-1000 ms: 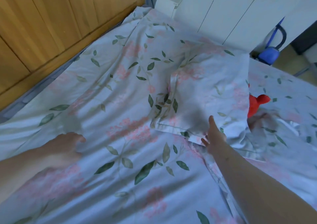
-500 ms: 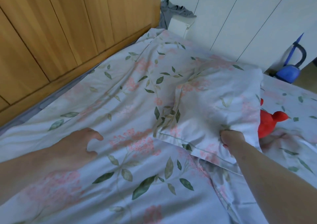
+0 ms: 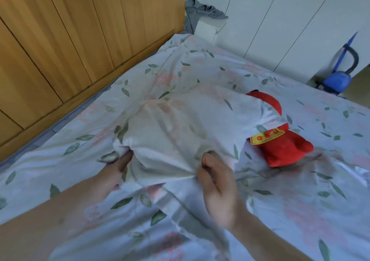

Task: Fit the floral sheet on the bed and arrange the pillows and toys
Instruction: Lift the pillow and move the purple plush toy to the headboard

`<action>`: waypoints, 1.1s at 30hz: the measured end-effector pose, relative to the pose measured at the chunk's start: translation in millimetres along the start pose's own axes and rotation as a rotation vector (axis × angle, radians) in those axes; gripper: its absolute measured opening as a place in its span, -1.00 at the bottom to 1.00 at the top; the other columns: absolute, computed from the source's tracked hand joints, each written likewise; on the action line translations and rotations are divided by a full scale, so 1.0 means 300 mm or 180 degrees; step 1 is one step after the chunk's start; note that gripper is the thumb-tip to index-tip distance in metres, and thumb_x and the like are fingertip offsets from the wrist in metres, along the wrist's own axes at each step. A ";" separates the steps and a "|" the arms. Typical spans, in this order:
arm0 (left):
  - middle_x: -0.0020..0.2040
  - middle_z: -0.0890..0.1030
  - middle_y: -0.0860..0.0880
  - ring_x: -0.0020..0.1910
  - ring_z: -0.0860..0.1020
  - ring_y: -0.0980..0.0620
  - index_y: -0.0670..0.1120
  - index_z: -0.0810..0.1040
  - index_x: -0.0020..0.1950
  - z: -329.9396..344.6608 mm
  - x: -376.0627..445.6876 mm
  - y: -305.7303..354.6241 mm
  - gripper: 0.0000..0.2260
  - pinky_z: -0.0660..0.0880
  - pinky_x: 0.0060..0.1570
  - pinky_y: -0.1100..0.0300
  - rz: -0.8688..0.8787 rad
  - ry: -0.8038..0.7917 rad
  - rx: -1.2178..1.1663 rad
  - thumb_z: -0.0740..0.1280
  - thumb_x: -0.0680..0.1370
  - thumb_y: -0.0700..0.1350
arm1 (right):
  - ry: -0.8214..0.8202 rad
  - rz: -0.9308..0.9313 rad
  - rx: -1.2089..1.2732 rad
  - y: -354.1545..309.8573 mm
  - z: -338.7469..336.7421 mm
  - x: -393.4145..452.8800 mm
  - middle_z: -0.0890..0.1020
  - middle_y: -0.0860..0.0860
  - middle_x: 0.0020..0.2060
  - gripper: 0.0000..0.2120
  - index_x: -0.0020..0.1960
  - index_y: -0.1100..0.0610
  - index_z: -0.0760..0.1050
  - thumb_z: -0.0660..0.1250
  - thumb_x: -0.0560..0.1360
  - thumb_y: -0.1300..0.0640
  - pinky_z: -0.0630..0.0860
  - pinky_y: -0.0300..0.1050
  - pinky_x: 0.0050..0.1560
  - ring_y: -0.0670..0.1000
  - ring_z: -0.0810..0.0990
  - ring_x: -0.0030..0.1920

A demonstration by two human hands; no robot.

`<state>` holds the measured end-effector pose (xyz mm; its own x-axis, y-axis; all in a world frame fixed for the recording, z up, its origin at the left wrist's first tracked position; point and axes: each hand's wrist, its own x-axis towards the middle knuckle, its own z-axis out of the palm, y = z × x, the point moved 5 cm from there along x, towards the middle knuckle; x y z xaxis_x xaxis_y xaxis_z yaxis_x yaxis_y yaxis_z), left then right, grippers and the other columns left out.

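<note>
Nearest the camera, both bare forearms reached over the floral sheet (image 3: 290, 210), a thin, wrinkled cotton-like cloth printed with green leaves and pink blossoms. The left hand (image 3: 112, 172) and the right hand (image 3: 217, 182) each had a grip clamped on the near edge of the pillow (image 3: 180, 132), a soft, puffy shape in matching fabric, bunched where the fingers pinched it. Motion blur softened the right hand. Just beyond, a red plush toy (image 3: 280, 146) with a gold band lay partly hidden under the pillow; its form was hard to tell, perhaps a doll. Farther off stood the wooden headboard (image 3: 70, 40), smooth and planked.
</note>
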<state>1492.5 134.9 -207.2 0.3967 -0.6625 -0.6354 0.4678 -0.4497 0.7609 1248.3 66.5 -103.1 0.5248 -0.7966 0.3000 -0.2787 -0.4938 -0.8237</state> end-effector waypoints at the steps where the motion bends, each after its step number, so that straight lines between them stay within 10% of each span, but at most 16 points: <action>1: 0.32 0.62 -0.08 0.25 0.60 -0.14 0.05 0.59 0.32 0.030 -0.019 -0.016 -0.61 0.64 -0.11 0.10 -0.0158 -0.0298 -0.0213 0.25 0.59 0.21 | 0.0101 0.0266 -0.0022 0.068 0.014 -0.035 0.36 -0.10 -0.32 -0.77 -0.28 0.06 0.27 0.22 0.50 0.25 0.32 -0.08 -0.20 0.02 0.40 -0.23; 4: -0.01 0.74 -0.14 -0.14 0.72 -0.17 -0.08 0.69 0.07 0.037 -0.032 -0.065 -0.68 0.56 -0.11 0.01 -0.0411 -0.0304 -0.0275 0.21 0.63 0.07 | 0.0637 0.1949 -0.0098 0.339 0.018 -0.147 0.52 -0.14 -0.08 -0.89 -0.15 -0.16 0.43 0.31 0.36 -0.11 0.48 -0.03 0.07 0.02 0.53 0.02; 8: -0.15 0.67 -0.04 -0.18 0.61 -0.12 -0.03 0.55 -0.17 -0.089 0.024 -0.082 -0.82 0.50 -0.11 0.07 -0.0040 0.0573 -0.0654 0.19 0.55 -0.05 | 0.0308 0.3666 -0.0066 0.527 0.039 -0.274 0.37 0.05 0.39 -0.12 0.50 0.01 0.22 0.47 0.35 -0.35 0.41 0.13 0.33 0.07 0.45 0.26; 11: -0.18 0.60 0.01 -0.25 0.63 0.06 0.02 0.51 -0.08 -0.178 0.084 -0.009 -0.85 0.48 -0.17 0.12 0.0521 0.0860 -0.1262 0.21 0.60 0.05 | 0.0483 0.4007 0.0809 0.540 0.104 -0.259 0.48 0.05 0.31 -0.04 0.58 0.07 0.15 0.48 0.38 -0.33 0.53 0.13 0.26 0.07 0.51 0.23; 14: 0.03 0.71 0.02 -0.01 0.69 -0.05 0.00 0.62 0.20 -0.161 0.127 0.020 -0.56 0.59 0.08 -0.03 0.0218 0.0390 0.0224 0.50 0.42 0.21 | 0.0593 0.4115 0.1278 0.592 0.193 -0.205 0.69 0.02 0.12 -0.12 0.33 -0.01 0.50 0.57 0.16 -0.45 0.65 0.14 0.12 0.01 0.67 0.06; 17: -0.07 0.70 -0.10 -0.12 0.66 -0.12 -0.13 0.61 0.13 -0.177 0.124 0.051 -0.69 0.63 -0.11 0.00 0.0391 0.0693 0.1449 0.53 0.42 -0.14 | 0.0706 0.3787 0.1326 0.663 0.243 -0.119 0.75 0.00 -0.03 -0.39 0.15 0.01 0.67 0.60 0.17 -0.23 0.65 0.15 0.10 0.12 0.72 0.02; 22: -0.30 0.62 -0.16 -0.29 0.59 -0.20 -0.12 0.58 -0.15 -0.286 0.082 0.187 -0.94 0.40 -0.29 0.11 0.0872 0.0500 0.1957 0.34 0.49 -0.25 | 0.1308 0.3475 0.1156 0.290 0.221 0.091 0.63 0.13 -0.19 -0.92 -0.16 0.14 0.53 0.40 0.40 0.28 0.61 0.06 0.00 0.15 0.63 -0.13; 29: -0.40 0.53 -0.04 -0.34 0.45 -0.06 -0.05 0.50 -0.29 -0.559 -0.097 0.472 -0.76 0.34 -0.31 0.09 0.1981 0.1136 0.1522 0.25 0.51 -0.33 | 0.1075 0.1807 0.1111 -0.150 0.342 0.459 0.32 -0.02 -0.52 -0.61 -0.40 0.03 0.20 0.36 0.37 0.32 0.28 -0.12 -0.39 -0.01 0.33 -0.42; 33: -0.37 0.56 -0.19 -0.35 0.46 -0.08 -0.12 0.50 -0.27 -0.710 -0.143 0.514 -0.83 0.35 -0.30 0.09 0.1985 0.1227 0.1593 0.29 0.50 -0.30 | 0.1043 0.1753 0.1008 -0.224 0.441 0.489 0.47 0.02 -0.45 -0.79 -0.31 0.15 0.40 0.45 0.33 0.21 0.43 -0.01 -0.39 0.03 0.45 -0.39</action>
<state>1715.9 221.7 -90.8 0.7448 -0.6671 -0.0175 -0.2866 -0.3434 0.8944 1450.5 29.1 -67.4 0.0925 -0.9894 -0.1117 -0.1607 0.0959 -0.9823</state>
